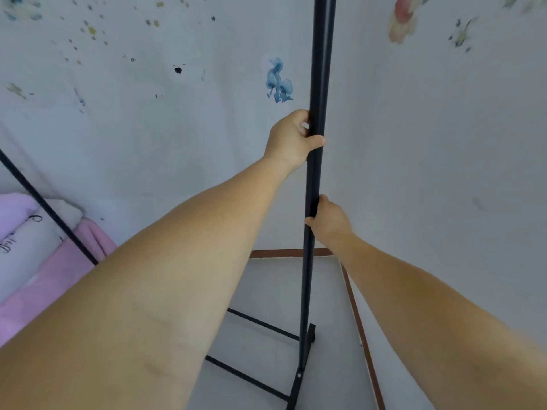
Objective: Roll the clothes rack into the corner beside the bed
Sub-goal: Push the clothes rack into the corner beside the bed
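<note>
The black metal clothes rack's near upright pole [321, 69] runs from the top of the view down to its foot bar [302, 377] on the floor. My left hand [291, 140] is wrapped around this pole at mid height. Lower on the same pole, my right hand [328, 220] grips it from the right side. Two thin black base rails [260, 322] run left from the foot and pass behind my left forearm. The rack's far upright [44, 207] slants across the bed [35, 261] at the left. No clothes hang in view, and the wheels are hard to make out.
Two white walls with painted spots meet in a corner [376, 113] just right of the pole. A brown skirting board [358, 321] lines the pale floor. The bed carries pink and white bedding and touches the back wall.
</note>
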A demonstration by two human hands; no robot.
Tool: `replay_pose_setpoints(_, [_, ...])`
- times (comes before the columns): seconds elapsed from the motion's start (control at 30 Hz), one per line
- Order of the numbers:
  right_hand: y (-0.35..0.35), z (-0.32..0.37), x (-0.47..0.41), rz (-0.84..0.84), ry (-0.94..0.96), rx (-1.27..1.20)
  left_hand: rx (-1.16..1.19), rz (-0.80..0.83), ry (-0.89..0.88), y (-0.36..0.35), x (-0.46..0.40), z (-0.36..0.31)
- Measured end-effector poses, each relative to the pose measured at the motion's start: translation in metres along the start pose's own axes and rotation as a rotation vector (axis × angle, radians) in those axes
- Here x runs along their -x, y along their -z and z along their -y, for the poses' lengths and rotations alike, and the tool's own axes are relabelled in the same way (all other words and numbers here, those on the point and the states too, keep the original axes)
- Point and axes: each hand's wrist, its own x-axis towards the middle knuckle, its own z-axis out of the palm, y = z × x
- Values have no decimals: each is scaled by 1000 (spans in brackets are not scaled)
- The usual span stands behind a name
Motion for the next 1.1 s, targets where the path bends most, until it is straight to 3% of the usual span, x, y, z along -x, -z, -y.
replay_pose_setpoints(0.47, [-2,-8,-58,-153,-53,-4,-28,40,-38,-19,-71,13])
replay_pose_setpoints(1.1, [19,-32,-198,-77,34,39,-2,-33,25,-60,-196,35])
